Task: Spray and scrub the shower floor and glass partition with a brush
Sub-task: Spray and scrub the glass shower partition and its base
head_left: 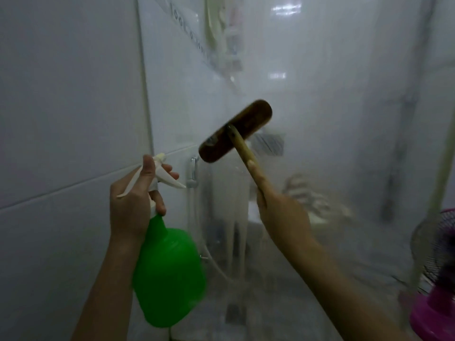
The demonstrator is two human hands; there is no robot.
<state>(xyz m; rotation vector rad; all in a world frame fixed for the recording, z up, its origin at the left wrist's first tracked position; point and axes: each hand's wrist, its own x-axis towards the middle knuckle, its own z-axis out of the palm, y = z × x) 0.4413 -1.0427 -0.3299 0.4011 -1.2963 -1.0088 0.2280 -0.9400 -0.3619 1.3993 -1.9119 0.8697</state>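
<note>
Above, our left grip (133, 200) clamps the green spray bottle (170, 274), contents indiscernible; our right grip (283, 214) clamps the brush (243, 121).

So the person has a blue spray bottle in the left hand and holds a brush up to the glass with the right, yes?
Not quite. The head view shows the spray bottle is green, not blue. The rest stands: the left hand grips it, and the right hand holds the brush up to the glass partition.
</note>
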